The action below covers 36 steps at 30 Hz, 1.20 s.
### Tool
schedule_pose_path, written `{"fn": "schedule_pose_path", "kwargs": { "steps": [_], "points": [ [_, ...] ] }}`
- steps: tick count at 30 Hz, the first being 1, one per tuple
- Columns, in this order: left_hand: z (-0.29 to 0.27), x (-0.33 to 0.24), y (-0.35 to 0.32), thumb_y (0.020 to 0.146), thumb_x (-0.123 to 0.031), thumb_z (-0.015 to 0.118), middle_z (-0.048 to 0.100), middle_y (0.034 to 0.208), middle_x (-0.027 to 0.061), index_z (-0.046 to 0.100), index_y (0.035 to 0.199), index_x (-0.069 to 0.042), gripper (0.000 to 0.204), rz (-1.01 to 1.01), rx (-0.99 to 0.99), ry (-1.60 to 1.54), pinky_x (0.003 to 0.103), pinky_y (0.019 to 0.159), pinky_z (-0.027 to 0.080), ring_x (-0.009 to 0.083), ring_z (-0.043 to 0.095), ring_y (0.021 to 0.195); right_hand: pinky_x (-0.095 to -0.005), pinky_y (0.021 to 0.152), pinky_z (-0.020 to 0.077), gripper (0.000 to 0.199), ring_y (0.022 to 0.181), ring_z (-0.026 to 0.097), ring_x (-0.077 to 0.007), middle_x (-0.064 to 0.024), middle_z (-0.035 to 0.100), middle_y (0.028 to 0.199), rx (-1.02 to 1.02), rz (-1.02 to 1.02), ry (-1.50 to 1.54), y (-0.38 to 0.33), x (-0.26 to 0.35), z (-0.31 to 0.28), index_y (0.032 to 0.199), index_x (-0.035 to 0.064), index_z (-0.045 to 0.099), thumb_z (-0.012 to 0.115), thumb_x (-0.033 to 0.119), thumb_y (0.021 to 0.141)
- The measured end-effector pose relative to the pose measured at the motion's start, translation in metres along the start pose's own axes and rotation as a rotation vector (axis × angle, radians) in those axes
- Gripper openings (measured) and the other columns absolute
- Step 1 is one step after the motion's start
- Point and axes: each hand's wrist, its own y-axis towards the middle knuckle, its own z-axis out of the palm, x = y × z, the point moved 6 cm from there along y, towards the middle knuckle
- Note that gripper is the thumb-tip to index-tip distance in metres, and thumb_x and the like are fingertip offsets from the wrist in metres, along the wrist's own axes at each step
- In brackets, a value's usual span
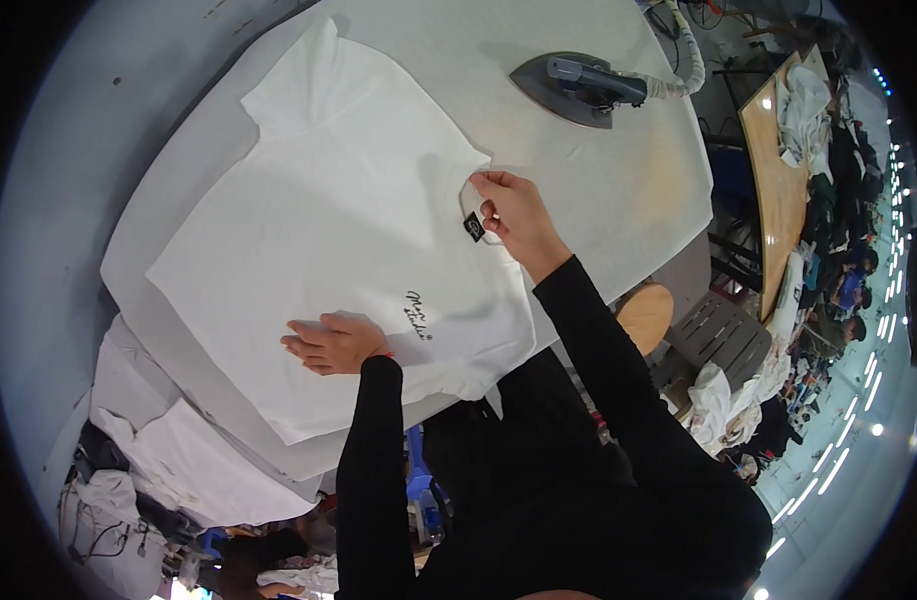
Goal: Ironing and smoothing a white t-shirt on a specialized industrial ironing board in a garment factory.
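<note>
The white T-shirt [309,220] lies flat on the pale, padded table [634,175], to the left of the iron [569,88] and on the wearer's side of it; its long axis slants from the collar [463,200], the end nearer the iron, down to the left, to the hem [217,362], the end farther from the iron; one sleeve [294,85] spreads well to the left of the iron, and the other side of the garment lies nearer the wearer.

The right hand [522,215] is much the nearer of the two to the iron, yet apart from it; its thumb and index fingers [491,182] are closed in a pinch on the collar's edge, with the remaining fingers curled in beside the small black label [474,227]; from this pinch nearly the whole garment stretches away to the left, on the side away from the iron.

The left hand [339,345], much farther from the iron, rests palm down on the garment's body, between the dark lettering [417,316] and the hem; its fingers are extended, slightly spread and pointing left, away from the iron; they press on cloth but grip nothing; the iron itself stands free of both hands, its tip pointing left.
</note>
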Motion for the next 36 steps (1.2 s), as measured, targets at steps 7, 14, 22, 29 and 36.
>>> {"fn": "schedule_pose_path", "kwargs": {
  "steps": [7,14,22,29,36],
  "points": [
    [-0.001,0.003,0.006,0.115,-0.052,0.032,0.029,0.178,0.0252,0.039,0.169,-0.008,0.069,-0.003,-0.046,-0.016,0.059,0.132,0.019,0.0392,0.025,0.167,-0.0479,0.097,0.0509,0.034,0.109,0.069,-0.0306,-0.0095,0.077,0.118,-0.66,-1.427,-1.122,-0.021,0.189,-0.053,0.123,0.0084,0.076,0.085,0.028,0.096],
    [-0.005,-0.005,0.001,0.113,-0.046,0.038,0.032,0.176,0.027,0.041,0.168,-0.007,0.066,0.006,-0.045,-0.05,0.06,0.132,0.019,0.0394,0.028,0.166,-0.0482,0.086,0.055,0.036,0.098,0.073,-0.0367,-0.0134,0.079,0.102,-0.111,-0.995,-1.513,0.036,0.237,-0.071,0.12,0.0108,0.076,0.07,0.044,0.107],
    [-0.008,-0.001,0.004,0.111,-0.041,0.042,0.032,0.176,0.0269,0.042,0.167,-0.007,0.066,0.015,-0.066,-0.084,0.062,0.131,0.018,0.0402,0.027,0.166,-0.0456,0.059,0.0538,0.043,0.064,0.071,-0.0401,-0.0159,0.07,0.068,-0.036,-1.098,-1.422,-0.04,0.191,0.037,0.099,0.0062,0.078,0.073,0.048,0.105],
    [-0.001,0.001,0.0,0.108,-0.039,0.048,0.034,0.175,0.0258,0.044,0.166,-0.006,0.066,0.0,-0.067,-0.081,0.064,0.131,0.019,0.041,0.027,0.165,-0.0411,0.056,0.0519,0.037,0.059,0.067,-0.0368,-0.0162,0.068,0.067,0.284,-1.172,-1.241,-0.063,0.12,0.134,0.096,0.0025,0.078,0.083,0.039,0.097],
    [-0.006,-0.002,0.007,0.11,-0.042,0.049,0.04,0.173,0.0233,0.048,0.164,-0.009,0.064,0.018,-0.13,-0.128,0.064,0.129,0.023,0.0402,0.034,0.162,-0.0447,0.055,0.0525,0.041,0.064,0.07,-0.0359,-0.0104,0.07,0.071,0.283,-1.192,-1.5,-0.038,0.082,0.115,0.091,0.0103,0.069,0.085,0.048,0.093]
  ]
}}
